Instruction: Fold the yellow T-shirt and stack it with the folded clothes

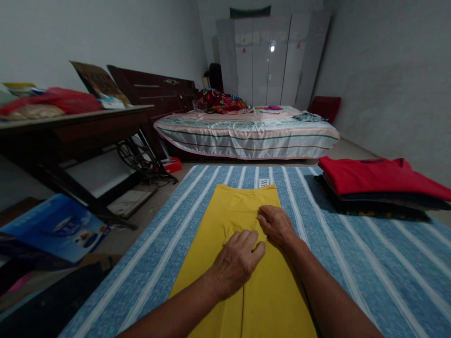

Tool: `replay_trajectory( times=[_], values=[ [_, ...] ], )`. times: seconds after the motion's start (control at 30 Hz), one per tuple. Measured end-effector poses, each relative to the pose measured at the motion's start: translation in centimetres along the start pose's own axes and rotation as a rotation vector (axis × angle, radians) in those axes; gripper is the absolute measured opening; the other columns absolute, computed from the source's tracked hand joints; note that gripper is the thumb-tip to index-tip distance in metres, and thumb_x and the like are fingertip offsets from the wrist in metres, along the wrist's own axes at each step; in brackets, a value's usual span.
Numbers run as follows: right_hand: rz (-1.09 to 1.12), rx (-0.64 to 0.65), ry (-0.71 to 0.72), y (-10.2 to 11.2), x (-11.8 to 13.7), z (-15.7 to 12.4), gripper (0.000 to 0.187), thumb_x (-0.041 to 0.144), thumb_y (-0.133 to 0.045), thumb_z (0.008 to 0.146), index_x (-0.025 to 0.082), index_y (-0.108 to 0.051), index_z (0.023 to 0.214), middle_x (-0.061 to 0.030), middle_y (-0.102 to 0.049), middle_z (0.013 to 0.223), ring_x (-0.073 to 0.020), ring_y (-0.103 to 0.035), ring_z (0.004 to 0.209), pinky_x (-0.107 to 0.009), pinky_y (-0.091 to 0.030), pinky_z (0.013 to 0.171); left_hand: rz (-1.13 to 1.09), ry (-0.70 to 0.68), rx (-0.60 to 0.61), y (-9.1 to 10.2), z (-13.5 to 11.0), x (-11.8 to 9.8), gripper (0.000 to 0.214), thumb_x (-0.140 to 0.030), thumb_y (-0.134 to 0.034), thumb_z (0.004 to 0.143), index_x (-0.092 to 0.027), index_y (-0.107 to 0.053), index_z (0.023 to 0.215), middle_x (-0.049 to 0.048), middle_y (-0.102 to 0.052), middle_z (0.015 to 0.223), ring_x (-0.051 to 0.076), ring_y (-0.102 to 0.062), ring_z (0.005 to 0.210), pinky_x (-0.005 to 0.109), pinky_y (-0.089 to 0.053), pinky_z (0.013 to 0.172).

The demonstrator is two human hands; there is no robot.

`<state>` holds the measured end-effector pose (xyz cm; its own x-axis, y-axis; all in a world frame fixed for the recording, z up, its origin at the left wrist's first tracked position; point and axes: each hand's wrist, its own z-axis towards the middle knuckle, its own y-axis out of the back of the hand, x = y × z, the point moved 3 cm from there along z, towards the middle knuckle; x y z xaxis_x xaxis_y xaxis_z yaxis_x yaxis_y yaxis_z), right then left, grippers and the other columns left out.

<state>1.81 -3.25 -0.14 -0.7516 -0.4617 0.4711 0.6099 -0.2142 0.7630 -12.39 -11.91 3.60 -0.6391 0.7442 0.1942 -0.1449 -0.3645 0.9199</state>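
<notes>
A yellow garment (236, 206) lies flat, folded lengthwise, on a blue cloth with white stripes (352, 234). My left hand (237, 260) rests palm down on the middle of the yellow cloth, fingers bent and pressed together against the fabric. My right hand (276, 225) sits just beyond it, fingertips curled onto a crease in the yellow cloth; whether they pinch the cloth or only press on it is unclear. The two hands nearly touch.
A stack of folded clothes with a red one on top (377, 176) sits at the right. A bed (246, 131) stands ahead, wardrobes (268, 61) behind it. At the left are a dark sewing table (70, 129) and a blue box (56, 227).
</notes>
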Motion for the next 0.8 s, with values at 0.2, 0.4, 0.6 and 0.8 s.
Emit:
replay_trajectory(
  times=[0.2, 0.4, 0.6, 0.8],
  values=[
    [0.0, -0.004, 0.008, 0.1, 0.2, 0.0, 0.008, 0.023, -0.049, 0.084, 0.021, -0.054, 0.079, -0.0014, -0.058, 0.077, -0.016, -0.05, 0.073, -0.026, -0.032, 0.069, 0.11, -0.069, 0.031, -0.4, 0.2, -0.3, 0.006, -0.014, -0.049, 0.087, -0.017, -0.054, 0.087, 0.0106, -0.058, 0.099, 0.022, -0.052, 0.083, 0.035, -0.043, 0.067],
    [0.002, 0.0, 0.011, 0.0, 0.0, 0.0, 0.008, 0.022, -0.049, 0.084, 0.021, -0.053, 0.077, -0.0008, -0.057, 0.075, -0.0155, -0.05, 0.071, -0.026, -0.031, 0.068, 0.146, -0.091, 0.051, 0.1, 0.2, -0.5, 0.006, -0.012, -0.049, 0.087, -0.015, -0.055, 0.087, 0.0133, -0.059, 0.108, 0.022, -0.052, 0.085, 0.035, -0.041, 0.068],
    [0.001, -0.005, 0.007, -0.2, -0.1, 0.0, 0.009, 0.024, -0.05, 0.084, 0.021, -0.054, 0.076, -0.0002, -0.057, 0.074, -0.0151, -0.049, 0.069, -0.026, -0.031, 0.067, 0.138, -0.05, 0.099, 0.2, 0.4, -0.7, 0.011, -0.008, -0.048, 0.086, -0.015, -0.053, 0.08, 0.0109, -0.059, 0.095, 0.022, -0.05, 0.079, 0.035, -0.038, 0.064],
    [0.003, -0.014, -0.001, 0.1, 0.2, 0.1, 0.016, 0.027, -0.048, 0.086, 0.021, -0.054, 0.073, -0.0001, -0.056, 0.07, -0.0147, -0.048, 0.067, -0.026, -0.03, 0.064, 0.066, -0.078, 0.171, 1.0, 0.0, -1.3, 0.016, -0.006, -0.048, 0.086, -0.018, -0.048, 0.076, 0.0045, -0.052, 0.078, 0.02, -0.047, 0.072, 0.034, -0.036, 0.062]
  ],
)
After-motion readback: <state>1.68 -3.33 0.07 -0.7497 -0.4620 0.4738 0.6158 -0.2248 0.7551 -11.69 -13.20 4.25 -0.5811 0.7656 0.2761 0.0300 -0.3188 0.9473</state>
